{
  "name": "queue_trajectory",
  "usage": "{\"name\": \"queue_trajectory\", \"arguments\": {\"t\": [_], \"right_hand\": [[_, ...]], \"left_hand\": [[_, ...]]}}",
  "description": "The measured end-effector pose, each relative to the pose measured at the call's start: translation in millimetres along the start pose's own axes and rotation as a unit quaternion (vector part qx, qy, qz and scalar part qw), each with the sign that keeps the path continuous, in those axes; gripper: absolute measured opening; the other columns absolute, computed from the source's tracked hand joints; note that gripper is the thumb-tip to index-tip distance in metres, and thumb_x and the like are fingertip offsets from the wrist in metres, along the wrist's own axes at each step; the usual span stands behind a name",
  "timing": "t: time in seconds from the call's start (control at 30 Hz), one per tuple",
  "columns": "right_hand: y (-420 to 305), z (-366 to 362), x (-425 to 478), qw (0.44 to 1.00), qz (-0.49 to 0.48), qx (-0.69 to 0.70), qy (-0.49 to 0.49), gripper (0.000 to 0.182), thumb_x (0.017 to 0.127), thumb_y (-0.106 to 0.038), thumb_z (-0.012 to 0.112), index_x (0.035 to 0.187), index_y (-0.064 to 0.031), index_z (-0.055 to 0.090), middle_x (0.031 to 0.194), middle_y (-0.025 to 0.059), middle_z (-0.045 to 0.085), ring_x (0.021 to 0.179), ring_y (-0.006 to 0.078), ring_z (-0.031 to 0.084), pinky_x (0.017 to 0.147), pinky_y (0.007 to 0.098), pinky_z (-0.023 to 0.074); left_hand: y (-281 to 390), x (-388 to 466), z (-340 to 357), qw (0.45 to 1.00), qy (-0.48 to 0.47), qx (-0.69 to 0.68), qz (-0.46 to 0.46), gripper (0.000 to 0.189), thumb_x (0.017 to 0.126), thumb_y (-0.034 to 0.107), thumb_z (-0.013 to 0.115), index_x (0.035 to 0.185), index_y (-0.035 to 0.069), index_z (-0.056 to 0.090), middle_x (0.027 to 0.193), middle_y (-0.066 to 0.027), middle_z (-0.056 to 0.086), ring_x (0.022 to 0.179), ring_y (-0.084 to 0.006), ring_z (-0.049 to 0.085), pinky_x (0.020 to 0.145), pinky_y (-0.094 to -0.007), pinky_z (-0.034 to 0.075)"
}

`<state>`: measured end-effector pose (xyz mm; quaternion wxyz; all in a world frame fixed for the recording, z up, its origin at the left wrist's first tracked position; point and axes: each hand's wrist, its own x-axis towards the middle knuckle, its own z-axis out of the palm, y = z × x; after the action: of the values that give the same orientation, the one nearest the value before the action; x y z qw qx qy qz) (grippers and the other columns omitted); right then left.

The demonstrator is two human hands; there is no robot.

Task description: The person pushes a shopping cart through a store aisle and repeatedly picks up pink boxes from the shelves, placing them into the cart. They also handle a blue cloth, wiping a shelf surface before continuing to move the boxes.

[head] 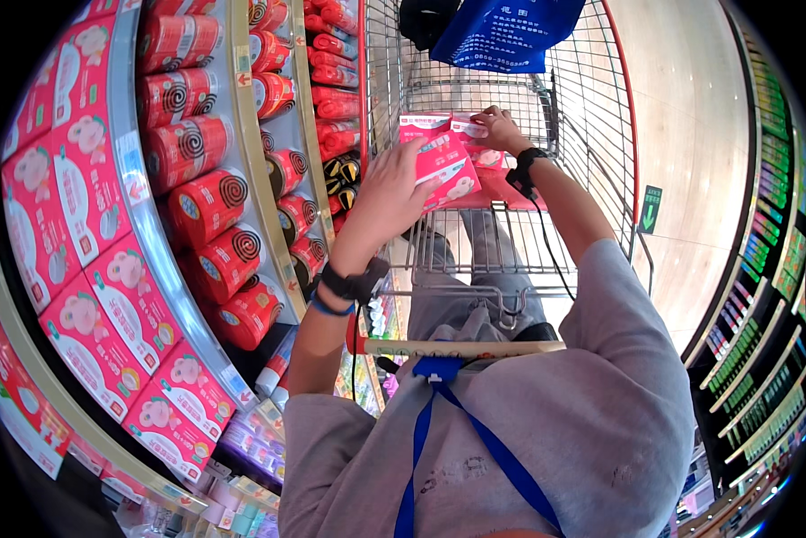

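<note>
My left hand lies against the left side of a pink cardboard box, with the fingers at its far edge and the thumb along the near side. The box is tilted and bears white printing. Behind it, a second pink box shows only in part. My right hand has its fingertips on a pink-and-white box, partly covered by that hand and the tilted box. All of these are inside a wire shopping cart, over its pinkish-red seat panel.
At left, shelves hold pink boxes and red cylindrical packs with spiral prints. A blue bag and a black item sit at the cart's far end. The cart handle is near my body. More stocked shelves stand at right.
</note>
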<state>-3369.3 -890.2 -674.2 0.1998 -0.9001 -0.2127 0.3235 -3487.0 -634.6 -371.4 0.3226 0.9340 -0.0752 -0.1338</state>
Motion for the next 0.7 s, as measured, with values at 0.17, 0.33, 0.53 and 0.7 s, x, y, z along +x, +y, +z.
{"name": "queue_trajectory", "arguments": {"t": [0.17, 0.33, 0.53, 0.7], "right_hand": [[23, -1, 2, 0.999, -0.041, 0.026, 0.023, 0.081, 0.084, -0.046, 0.085, 0.153, -0.0201, 0.054, 0.149, 0.0157, 0.055, 0.138, 0.0434, 0.048, 0.118, 0.0527, 0.0420], [29, -1, -23, 0.994, -0.014, 0.084, 0.063, 0.080, 0.084, -0.039, 0.085, 0.155, -0.0210, 0.050, 0.150, 0.0244, 0.051, 0.137, 0.0481, 0.049, 0.114, 0.0545, 0.0472], [25, 4, -56, 0.987, 0.017, 0.163, -0.003, 0.080, 0.088, -0.036, 0.083, 0.157, -0.0247, 0.046, 0.157, 0.0349, 0.041, 0.144, 0.0556, 0.042, 0.117, 0.0557, 0.0453], [24, 2, -56, 0.978, -0.003, 0.209, -0.004, 0.082, 0.090, -0.032, 0.082, 0.161, -0.0221, 0.042, 0.157, 0.0350, 0.040, 0.142, 0.0509, 0.047, 0.115, 0.0503, 0.0476]], "left_hand": [[-65, 70, 75, 0.990, -0.111, 0.066, -0.060, 0.063, 0.100, 0.031, 0.068, 0.150, 0.002, 0.045, 0.136, -0.0275, 0.062, 0.130, -0.0457, 0.056, 0.111, -0.0529, 0.042], [-121, 118, 122, 0.958, -0.210, 0.121, -0.153, 0.072, 0.100, 0.033, 0.068, 0.158, 0.003, 0.040, 0.149, -0.0274, 0.058, 0.137, -0.0448, 0.055, 0.116, -0.0502, 0.044], [-149, 151, 150, 0.923, -0.310, 0.158, -0.166, 0.064, 0.102, 0.032, 0.063, 0.159, 0.010, 0.045, 0.159, -0.0199, 0.052, 0.148, -0.0380, 0.048, 0.123, -0.0540, 0.035], [-170, 139, 181, 0.940, -0.253, 0.185, -0.138, 0.063, 0.100, 0.024, 0.061, 0.160, 0.010, 0.045, 0.165, -0.0145, 0.046, 0.155, -0.0331, 0.039, 0.128, -0.0550, 0.025]]}}
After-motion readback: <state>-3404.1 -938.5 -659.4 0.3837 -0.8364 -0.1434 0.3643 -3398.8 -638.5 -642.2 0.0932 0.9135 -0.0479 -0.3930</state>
